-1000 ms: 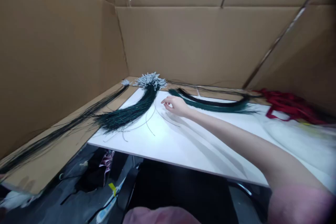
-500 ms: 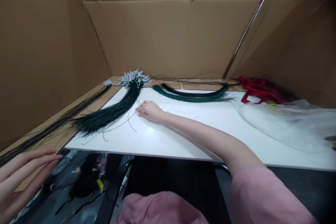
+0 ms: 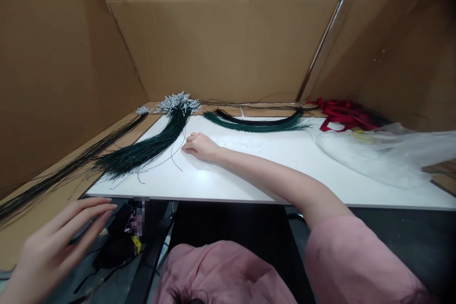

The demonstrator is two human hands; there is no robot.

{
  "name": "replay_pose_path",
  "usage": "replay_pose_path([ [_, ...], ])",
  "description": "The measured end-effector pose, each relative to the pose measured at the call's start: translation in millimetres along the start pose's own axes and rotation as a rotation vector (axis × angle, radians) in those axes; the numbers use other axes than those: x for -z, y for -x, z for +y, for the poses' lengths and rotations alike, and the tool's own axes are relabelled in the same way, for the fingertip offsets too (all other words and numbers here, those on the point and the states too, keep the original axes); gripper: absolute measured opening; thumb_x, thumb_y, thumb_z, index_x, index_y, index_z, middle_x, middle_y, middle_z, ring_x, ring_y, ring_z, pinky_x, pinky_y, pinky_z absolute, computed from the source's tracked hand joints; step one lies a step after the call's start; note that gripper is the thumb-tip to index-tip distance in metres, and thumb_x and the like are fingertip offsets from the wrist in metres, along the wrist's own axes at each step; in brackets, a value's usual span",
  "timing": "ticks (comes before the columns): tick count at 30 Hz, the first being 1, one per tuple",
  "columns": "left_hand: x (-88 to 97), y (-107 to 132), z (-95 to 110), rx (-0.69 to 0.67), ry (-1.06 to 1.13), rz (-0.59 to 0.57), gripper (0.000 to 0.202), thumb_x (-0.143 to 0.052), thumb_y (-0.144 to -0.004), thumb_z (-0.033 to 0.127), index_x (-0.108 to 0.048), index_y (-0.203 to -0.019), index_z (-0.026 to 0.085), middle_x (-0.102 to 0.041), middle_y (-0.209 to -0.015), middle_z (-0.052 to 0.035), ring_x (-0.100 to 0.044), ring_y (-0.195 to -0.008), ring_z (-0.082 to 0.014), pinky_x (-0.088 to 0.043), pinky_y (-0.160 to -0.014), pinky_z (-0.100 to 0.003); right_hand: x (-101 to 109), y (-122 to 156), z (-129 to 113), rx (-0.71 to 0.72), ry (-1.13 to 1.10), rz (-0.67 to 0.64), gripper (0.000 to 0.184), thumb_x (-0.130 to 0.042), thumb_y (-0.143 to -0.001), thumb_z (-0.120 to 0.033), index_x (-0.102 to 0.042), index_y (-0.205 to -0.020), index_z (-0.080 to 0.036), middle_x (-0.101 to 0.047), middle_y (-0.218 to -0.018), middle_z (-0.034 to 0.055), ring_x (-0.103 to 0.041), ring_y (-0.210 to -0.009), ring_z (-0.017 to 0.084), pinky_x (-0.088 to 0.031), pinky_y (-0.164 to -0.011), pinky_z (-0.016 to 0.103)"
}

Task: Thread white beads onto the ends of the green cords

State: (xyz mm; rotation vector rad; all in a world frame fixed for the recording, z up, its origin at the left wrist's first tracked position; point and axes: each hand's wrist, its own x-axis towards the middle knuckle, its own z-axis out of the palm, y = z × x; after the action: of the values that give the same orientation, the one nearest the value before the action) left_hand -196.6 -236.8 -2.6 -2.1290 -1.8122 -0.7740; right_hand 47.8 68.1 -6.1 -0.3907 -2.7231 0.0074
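My right hand (image 3: 200, 146) rests low over the white board (image 3: 228, 185), its fingers curled and pressed together. Whatever they may hold is too small or hidden to make out. Just left of it lies a bundle of dark green wires (image 3: 153, 145), topped by a cluster of white beaded tips (image 3: 178, 103). One loose wire (image 3: 172, 154) bends out from the bundle close to my fingertips. Past my right wrist, tiny white pieces (image 3: 245, 143) are scattered on the board. My left hand (image 3: 69, 235) hovers in front of the board's left corner, fingers stretched out, holding nothing.
Dark wires (image 3: 78, 164) with white tips run along the left cardboard edge. A curved bundle of green and black wires (image 3: 260, 126) lies at the back. Red straps (image 3: 338, 114) and a clear plastic bag (image 3: 377, 156) lie on the right. Cardboard walls (image 3: 213, 47) enclose the board.
My left hand has moved right and farther into view, with its fingers still extended. My right hand has stayed near the same place beside the wires. The view has shifted slightly.
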Motion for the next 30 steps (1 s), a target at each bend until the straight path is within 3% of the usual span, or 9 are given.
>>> replay_pose_path([
  [3, -12.0, -4.3, 2.2, -0.043, 0.045, -0.054, 0.023, -0.050, -0.096, 0.037, -0.064, -0.112, 0.027, -0.063, -0.123, -0.0025, -0.064, -0.108, -0.0221, -0.049, -0.093, -0.030, -0.5, 1.6, -1.9, 0.012, 0.031, -0.002, 0.022, -0.054, -0.097, -0.017, -0.075, -0.100, -0.017, -0.069, -0.094, 0.0101, -0.056, -0.093, 0.023, -0.035, -0.077, 0.032],
  [8, -24.7, -21.5, 22.5, -0.139, 0.092, 0.037, 0.020, -0.053, -0.095, 0.033, -0.065, -0.108, 0.022, -0.065, -0.115, -0.0043, -0.065, -0.101, -0.0206, -0.046, -0.097, -0.032, 3.7, 2.8, -5.5, 0.046, 0.104, -0.016, 0.023, -0.054, -0.097, -0.017, -0.071, -0.113, -0.017, -0.069, -0.096, 0.0094, -0.054, -0.096, 0.024, -0.033, -0.079, 0.034],
  [15, -46.0, -35.8, 46.4, -0.214, 0.132, 0.038, 0.018, -0.052, -0.096, 0.030, -0.066, -0.106, 0.023, -0.067, -0.110, -0.0041, -0.067, -0.097, -0.0183, -0.052, -0.087, -0.025, 5.4, 1.4, -18.7, 0.155, 0.245, -0.018, 0.023, -0.050, -0.098, -0.015, -0.071, -0.088, -0.017, -0.069, -0.093, 0.0099, -0.053, -0.094, 0.024, -0.032, -0.081, 0.036],
  [19, -53.2, -37.5, 47.7, -0.209, 0.148, -0.005, 0.017, -0.053, -0.095, 0.027, -0.066, -0.106, 0.024, -0.066, -0.109, -0.0041, -0.067, -0.097, -0.0177, -0.053, -0.082, -0.022, 1.3, 4.0, -21.0, 0.151, 0.273, 0.020, 0.023, -0.048, -0.098, -0.011, -0.069, -0.089, -0.015, -0.068, -0.093, 0.0106, -0.053, -0.094, 0.025, -0.033, -0.082, 0.037],
  [24, -54.2, -35.7, 39.3, -0.195, 0.185, -0.064, 0.019, -0.053, -0.095, 0.026, -0.063, -0.112, 0.026, -0.063, -0.116, -0.0036, -0.064, -0.104, -0.0184, -0.050, -0.091, -0.024, 2.2, 6.7, -18.6, 0.127, 0.299, 0.023, 0.022, -0.048, -0.096, -0.007, -0.068, -0.089, -0.013, -0.069, -0.093, 0.0102, -0.054, -0.093, 0.025, -0.034, -0.081, 0.037],
  [30, -54.9, -32.1, 33.2, -0.128, 0.215, -0.041, 0.021, -0.054, -0.094, 0.027, -0.064, -0.113, 0.027, -0.064, -0.118, -0.0025, -0.063, -0.106, -0.0207, -0.050, -0.091, -0.027, 6.9, 12.6, -15.3, 0.124, 0.319, 0.014, 0.023, -0.047, -0.096, -0.005, -0.067, -0.090, -0.012, -0.068, -0.090, 0.0111, -0.053, -0.091, 0.025, -0.034, -0.079, 0.037],
])
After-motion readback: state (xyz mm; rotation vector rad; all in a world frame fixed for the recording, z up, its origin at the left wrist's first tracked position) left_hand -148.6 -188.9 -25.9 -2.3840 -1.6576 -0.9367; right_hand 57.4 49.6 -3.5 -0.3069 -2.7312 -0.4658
